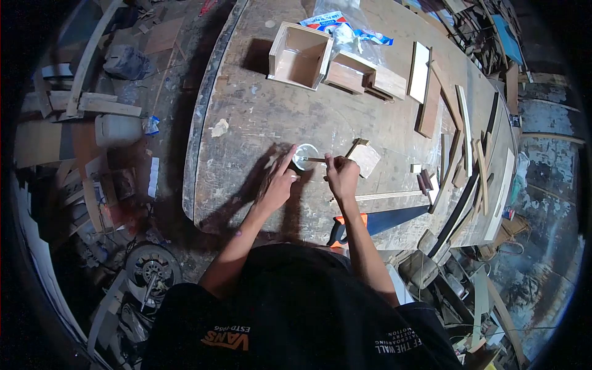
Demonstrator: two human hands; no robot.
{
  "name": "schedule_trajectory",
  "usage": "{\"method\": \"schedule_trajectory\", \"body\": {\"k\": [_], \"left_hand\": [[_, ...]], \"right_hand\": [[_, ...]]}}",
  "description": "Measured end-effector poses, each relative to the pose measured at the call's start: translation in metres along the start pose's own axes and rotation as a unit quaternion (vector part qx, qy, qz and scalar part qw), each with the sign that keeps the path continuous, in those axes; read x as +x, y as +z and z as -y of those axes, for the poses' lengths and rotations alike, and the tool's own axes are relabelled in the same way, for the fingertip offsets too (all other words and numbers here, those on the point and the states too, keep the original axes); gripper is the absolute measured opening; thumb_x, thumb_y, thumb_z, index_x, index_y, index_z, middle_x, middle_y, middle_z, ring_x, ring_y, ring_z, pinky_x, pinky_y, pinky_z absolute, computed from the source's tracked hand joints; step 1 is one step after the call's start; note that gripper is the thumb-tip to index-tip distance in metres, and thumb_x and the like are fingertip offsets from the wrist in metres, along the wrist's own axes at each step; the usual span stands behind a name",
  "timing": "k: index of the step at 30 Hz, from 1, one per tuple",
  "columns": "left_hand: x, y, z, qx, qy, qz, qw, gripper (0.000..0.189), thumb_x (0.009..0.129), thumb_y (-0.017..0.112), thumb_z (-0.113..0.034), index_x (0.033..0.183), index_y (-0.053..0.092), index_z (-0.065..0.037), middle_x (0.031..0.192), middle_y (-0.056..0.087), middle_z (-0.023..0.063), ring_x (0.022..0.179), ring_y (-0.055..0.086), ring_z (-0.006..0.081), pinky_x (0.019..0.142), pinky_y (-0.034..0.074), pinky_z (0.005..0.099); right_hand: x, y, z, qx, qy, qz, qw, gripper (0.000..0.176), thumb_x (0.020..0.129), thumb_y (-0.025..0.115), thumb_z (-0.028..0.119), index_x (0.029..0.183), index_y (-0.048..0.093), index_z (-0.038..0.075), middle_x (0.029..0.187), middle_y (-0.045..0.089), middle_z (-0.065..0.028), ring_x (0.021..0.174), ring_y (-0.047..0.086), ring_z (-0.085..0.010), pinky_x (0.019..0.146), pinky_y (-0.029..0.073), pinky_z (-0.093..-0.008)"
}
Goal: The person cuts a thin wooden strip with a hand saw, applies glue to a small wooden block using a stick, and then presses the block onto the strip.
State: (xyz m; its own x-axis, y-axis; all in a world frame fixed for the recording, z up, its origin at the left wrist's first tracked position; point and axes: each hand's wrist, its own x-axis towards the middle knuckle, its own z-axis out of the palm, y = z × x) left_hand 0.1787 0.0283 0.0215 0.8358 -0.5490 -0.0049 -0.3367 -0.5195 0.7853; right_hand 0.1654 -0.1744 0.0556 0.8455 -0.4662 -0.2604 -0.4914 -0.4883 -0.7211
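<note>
A small round cup with whitish contents (306, 152) stands on the wooden table. My left hand (277, 185) grips its side, with the fingers and thumb around the rim. In my right hand (342, 177) is a thin wooden stick (316, 160), pinched between thumb and fingers. The stick's far end dips into the cup. Just right of that hand lies a pale flat wood piece (365, 158). Below my right forearm rests a hand saw (394, 223) with an orange and black handle. A thin wood strip (388, 197) lies above the saw blade.
An open wooden box (300, 55) and a smaller wooden box piece (364, 75) sit at the back of the table (246, 98). Behind them lies a blue, white and red packet (339, 26). Several wood strips (459, 148) are piled at the right. A wheel (152, 271) stands on the floor at lower left.
</note>
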Motion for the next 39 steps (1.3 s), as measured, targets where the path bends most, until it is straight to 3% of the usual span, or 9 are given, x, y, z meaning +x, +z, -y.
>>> {"method": "schedule_trajectory", "body": {"k": [12, 15, 19, 23, 27, 30, 34, 39], "left_hand": [[0.0, 0.001, -0.001, 0.034, -0.015, 0.018, 0.999, 0.009, 0.092, 0.064, -0.005, 0.093, 0.069, 0.002, 0.166, 0.024, 0.0065, 0.145, 0.036, 0.0357, 0.115, 0.036, 0.0455], [-0.001, -0.001, -0.005, 0.044, -0.024, 0.017, 0.999, 0.008, 0.092, 0.064, -0.006, 0.093, 0.069, 0.002, 0.166, 0.024, 0.0077, 0.145, 0.036, 0.0359, 0.116, 0.036, 0.0453], [-0.01, -0.003, -0.009, 0.021, -0.022, -0.011, 0.999, 0.006, 0.092, 0.064, -0.004, 0.094, 0.067, 0.001, 0.164, 0.027, 0.0116, 0.143, 0.038, 0.0372, 0.114, 0.038, 0.0448], [-0.024, 0.0, -0.018, -0.026, 0.021, -0.039, 0.999, 0.006, 0.09, 0.065, -0.004, 0.093, 0.067, 0.0, 0.156, 0.038, 0.0116, 0.132, 0.048, 0.0362, 0.108, 0.042, 0.0449], [-0.031, -0.005, -0.025, -0.046, 0.023, -0.003, 0.999, 0.008, 0.088, 0.065, -0.001, 0.096, 0.067, -0.001, 0.144, 0.049, 0.0121, 0.127, 0.052, 0.0357, 0.104, 0.046, 0.0435], [-0.031, -0.009, -0.029, -0.021, 0.03, -0.007, 0.999, 0.009, 0.088, 0.064, 0.0, 0.096, 0.066, -0.001, 0.138, 0.054, 0.0119, 0.123, 0.054, 0.0343, 0.101, 0.048, 0.0426], [-0.033, -0.009, -0.025, -0.031, 0.023, 0.015, 0.999, 0.011, 0.087, 0.064, 0.001, 0.099, 0.065, 0.0, 0.139, 0.052, 0.0148, 0.126, 0.051, 0.037, 0.104, 0.045, 0.0453], [-0.032, -0.014, -0.028, 0.004, 0.024, 0.024, 0.999, 0.012, 0.087, 0.065, 0.001, 0.099, 0.065, 0.0, 0.14, 0.051, 0.0157, 0.126, 0.05, 0.0385, 0.104, 0.043, 0.0455]], "right_hand": [[-0.004, -0.011, 0.004, -0.007, -0.014, -0.013, 1.0, 0.045, 0.096, 0.068, 0.029, 0.07, 0.069, -0.008, 0.052, 0.062, -0.0113, 0.045, 0.061, -0.0161, 0.049, 0.047, -0.0321], [-0.005, -0.011, 0.004, 0.001, -0.045, -0.019, 0.999, 0.04, 0.095, 0.068, 0.025, 0.07, 0.068, -0.007, 0.056, 0.061, -0.0207, 0.046, 0.059, -0.0297, 0.052, 0.047, -0.0399], [-0.015, -0.015, 0.013, -0.029, -0.105, -0.008, 0.994, 0.037, 0.092, 0.07, 0.021, 0.067, 0.064, -0.005, 0.06, 0.06, -0.021, 0.05, 0.057, -0.0367, 0.052, 0.046, -0.0421], [-0.025, -0.014, 0.01, -0.048, -0.224, -0.034, 0.973, 0.027, 0.087, 0.076, 0.015, 0.07, 0.063, -0.001, 0.068, 0.061, -0.0198, 0.059, 0.061, -0.039, 0.054, 0.047, -0.0452], [-0.032, -0.007, 0.003, -0.05, -0.26, -0.043, 0.963, 0.026, 0.088, 0.074, 0.013, 0.069, 0.062, -0.001, 0.067, 0.061, -0.0195, 0.057, 0.061, -0.0383, 0.053, 0.047, -0.0441], [-0.036, -0.004, 0.0, -0.014, -0.178, -0.077, 0.981, 0.026, 0.089, 0.073, 0.012, 0.069, 0.063, -0.002, 0.065, 0.061, -0.02, 0.056, 0.061, -0.0368, 0.053, 0.047, -0.043], [-0.033, -0.004, -0.009, 0.033, -0.078, -0.099, 0.992, 0.03, 0.093, 0.069, 0.015, 0.071, 0.067, -0.005, 0.06, 0.061, -0.0197, 0.045, 0.055, -0.0273, 0.048, 0.042, -0.0396], [-0.035, -0.014, -0.006, 0.034, -0.065, -0.093, 0.993, 0.033, 0.094, 0.069, 0.017, 0.07, 0.065, -0.006, 0.058, 0.06, -0.0191, 0.044, 0.054, -0.0258, 0.046, 0.041, -0.0391]]}}
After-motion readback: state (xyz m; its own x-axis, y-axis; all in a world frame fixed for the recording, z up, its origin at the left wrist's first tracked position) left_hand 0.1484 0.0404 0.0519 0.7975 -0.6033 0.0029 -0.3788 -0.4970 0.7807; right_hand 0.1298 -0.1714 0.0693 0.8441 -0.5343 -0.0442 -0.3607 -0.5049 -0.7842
